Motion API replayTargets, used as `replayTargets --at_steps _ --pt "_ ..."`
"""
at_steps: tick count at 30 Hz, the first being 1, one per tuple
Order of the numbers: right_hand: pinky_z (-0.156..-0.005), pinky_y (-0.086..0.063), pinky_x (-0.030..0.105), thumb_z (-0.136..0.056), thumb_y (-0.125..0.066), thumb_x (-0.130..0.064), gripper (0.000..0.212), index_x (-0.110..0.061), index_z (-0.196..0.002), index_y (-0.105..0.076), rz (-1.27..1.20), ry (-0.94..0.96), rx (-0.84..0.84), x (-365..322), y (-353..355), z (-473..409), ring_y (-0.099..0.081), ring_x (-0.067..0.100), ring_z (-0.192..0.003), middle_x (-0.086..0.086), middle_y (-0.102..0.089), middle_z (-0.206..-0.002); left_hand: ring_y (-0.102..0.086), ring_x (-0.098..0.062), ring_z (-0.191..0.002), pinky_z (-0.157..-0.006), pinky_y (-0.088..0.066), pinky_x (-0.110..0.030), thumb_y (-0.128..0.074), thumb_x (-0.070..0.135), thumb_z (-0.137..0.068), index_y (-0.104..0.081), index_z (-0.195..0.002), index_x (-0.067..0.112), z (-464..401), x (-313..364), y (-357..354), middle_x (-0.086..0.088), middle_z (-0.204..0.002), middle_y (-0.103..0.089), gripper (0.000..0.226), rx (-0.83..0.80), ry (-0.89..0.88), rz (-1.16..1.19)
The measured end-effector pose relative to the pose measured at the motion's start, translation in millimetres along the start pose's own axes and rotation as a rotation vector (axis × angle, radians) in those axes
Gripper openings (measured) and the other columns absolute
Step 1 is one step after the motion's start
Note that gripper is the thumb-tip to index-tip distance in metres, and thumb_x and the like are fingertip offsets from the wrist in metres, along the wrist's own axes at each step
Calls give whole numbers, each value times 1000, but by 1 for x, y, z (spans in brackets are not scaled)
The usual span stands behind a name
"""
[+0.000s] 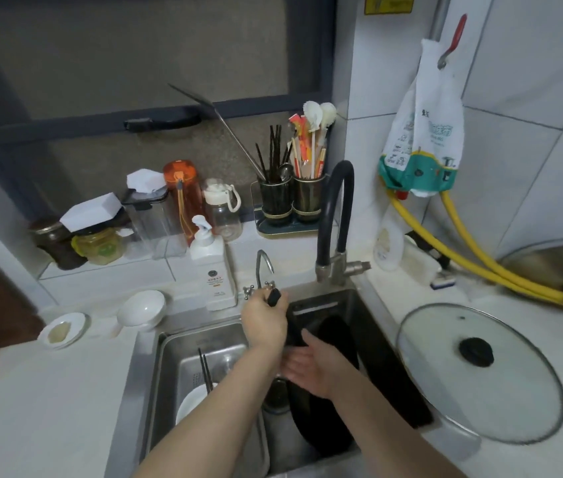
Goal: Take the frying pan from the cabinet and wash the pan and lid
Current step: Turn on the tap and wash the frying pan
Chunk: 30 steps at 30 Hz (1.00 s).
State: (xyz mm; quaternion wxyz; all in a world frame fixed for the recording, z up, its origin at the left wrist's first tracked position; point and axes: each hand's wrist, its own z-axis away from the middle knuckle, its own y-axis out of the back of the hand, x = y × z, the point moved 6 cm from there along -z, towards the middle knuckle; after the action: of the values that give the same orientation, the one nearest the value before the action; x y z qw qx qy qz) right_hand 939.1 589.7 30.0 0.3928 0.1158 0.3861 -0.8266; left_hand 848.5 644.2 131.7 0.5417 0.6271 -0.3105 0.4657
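A black frying pan point(338, 343) stands tilted on its edge in the right basin of the steel sink point(369, 326). My left hand point(264, 322) is shut on the pan's black handle, whose tip sticks up above the knuckles. My right hand point(311, 369) lies flat with fingers spread against the pan's dark surface. The glass lid point(480, 370) with a black knob rests flat on the counter right of the sink, its edge overhanging the basin rim.
The left basin holds a white bowl point(192, 400) and dark chopsticks. A black-hosed faucet point(337, 215) arches over the sink; a soap pump bottle point(212, 270) stands behind it. Two white dishes sit on the left counter; yellow gas hoses point(473, 260) and a wok lie at right.
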Motion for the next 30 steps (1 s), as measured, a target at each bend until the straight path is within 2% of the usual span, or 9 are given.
replayTargets --at_steps 3,5,8,12,16,17,20,23,30 --pt "-101 -39 45 -100 -33 -38 55 12 -110 -55 -269 16 -35 11 -23 4 -40 37 -135 27 -35 -147 -53 -17 -69 -64 -38 -26 -66 22 -85 -50 -72 16 10 -7 16 6 -67 -53 22 -10 38 9" --pt "-105 -36 42 -101 -31 -34 51 9 -109 -57 -387 43 -42 13 -36 13 -35 36 -138 27 -28 -150 -50 -15 -67 -56 -36 -24 -66 19 -85 -46 -66 19 16 -12 27 7 -64 -50 27 -25 41 31" --pt "-95 -43 40 -100 -38 -30 40 3 -111 -58 -424 27 -63 16 -57 21 -56 35 -107 27 -66 -106 -53 -15 -67 -55 -37 -22 -66 14 -82 -49 -67 18 27 -15 37 4 -66 -55 23 -87 -1 9" --pt "-75 -45 36 -96 -39 -21 30 -1 -86 -60 -383 8 -92 25 -68 25 -56 27 -86 17 -66 -79 -61 -21 -77 -70 -49 -30 -65 14 -79 -58 -75 18 42 -14 46 1 -76 -63 9 -176 -124 -97" --pt "-56 -55 31 -95 -38 -14 31 1 -77 -58 -379 89 -53 25 -54 40 -69 28 -61 17 -68 -54 -60 -13 -81 -70 -45 -24 -65 15 -78 -65 -86 20 55 -8 45 4 -84 -66 8 -284 -247 -170" --pt "-49 -55 29 -94 -38 -11 30 0 -75 -57 -377 111 -30 25 -50 43 -69 27 -55 17 -68 -53 -61 -13 -82 -71 -46 -23 -65 16 -79 -66 -88 20 59 -6 44 4 -86 -67 10 -307 -275 -181" --pt "-58 -56 29 -92 -43 -11 20 -2 -82 -58 -413 154 7 25 -37 43 -64 24 -75 15 -69 -61 -63 -13 -89 -80 -50 -27 -67 19 -79 -69 -93 21 70 0 42 3 -92 -70 14 -362 -363 -188" --pt "-56 -57 27 -92 -44 -11 20 -2 -87 -61 -438 210 -39 24 -30 51 -66 24 -74 14 -70 -70 -64 -12 -92 -84 -51 -30 -67 20 -79 -71 -93 23 80 5 46 5 -94 -72 15 -365 -426 -186" --pt "-66 -58 24 -95 -45 -14 22 1 -99 -61 -394 302 -215 35 -31 78 -72 19 -66 13 -72 -72 -58 2 -80 -70 -47 -20 -66 41 -80 -66 -93 39 93 -1 71 18 -88 -70 13 -335 -541 -311"
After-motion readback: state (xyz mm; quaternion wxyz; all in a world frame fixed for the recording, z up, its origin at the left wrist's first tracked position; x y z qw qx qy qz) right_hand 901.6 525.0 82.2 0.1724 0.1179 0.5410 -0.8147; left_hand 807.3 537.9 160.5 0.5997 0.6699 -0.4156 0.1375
